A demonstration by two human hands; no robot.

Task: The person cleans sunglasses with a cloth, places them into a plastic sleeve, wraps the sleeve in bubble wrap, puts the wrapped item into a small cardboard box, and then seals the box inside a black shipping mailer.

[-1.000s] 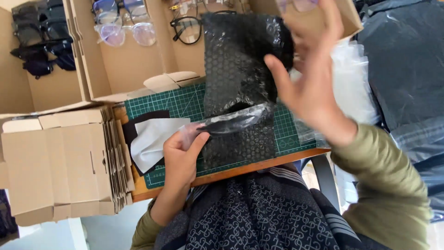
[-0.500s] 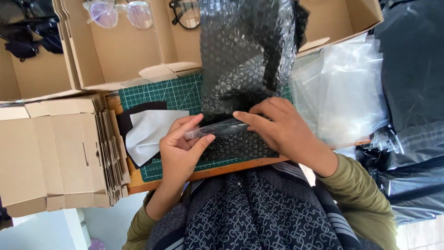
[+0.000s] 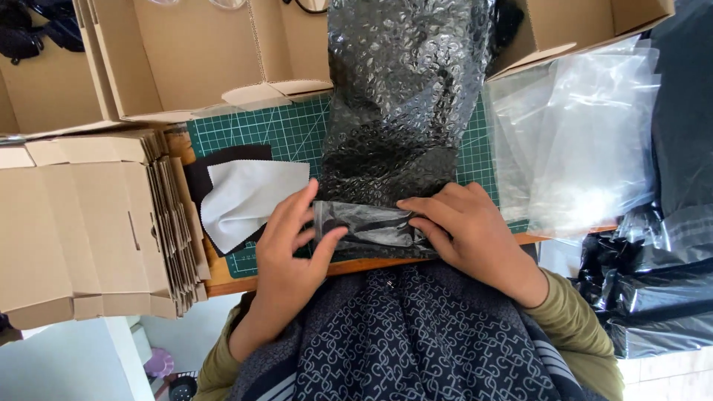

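A clear plastic pouch with dark glasses inside (image 3: 368, 226) lies at the near end of a long sheet of black bubble wrap (image 3: 405, 104) on a green cutting mat (image 3: 275, 134). My left hand (image 3: 290, 245) grips the pouch's left end, thumb and fingers around it. My right hand (image 3: 468, 230) presses down on its right end and on the bubble wrap's near edge. A grey cleaning cloth (image 3: 249, 197) on a dark cloth lies just left of my left hand.
A stack of flat folded cardboard boxes (image 3: 89, 223) sits at the left. Open cardboard boxes (image 3: 186, 59) stand at the back. Clear plastic bags (image 3: 579, 141) lie at the right, with black plastic (image 3: 653, 289) beyond them.
My right hand came down from raised in the air onto the pouch's right end. The view shifted closer, and the pouch now rests at the bubble wrap's near edge.
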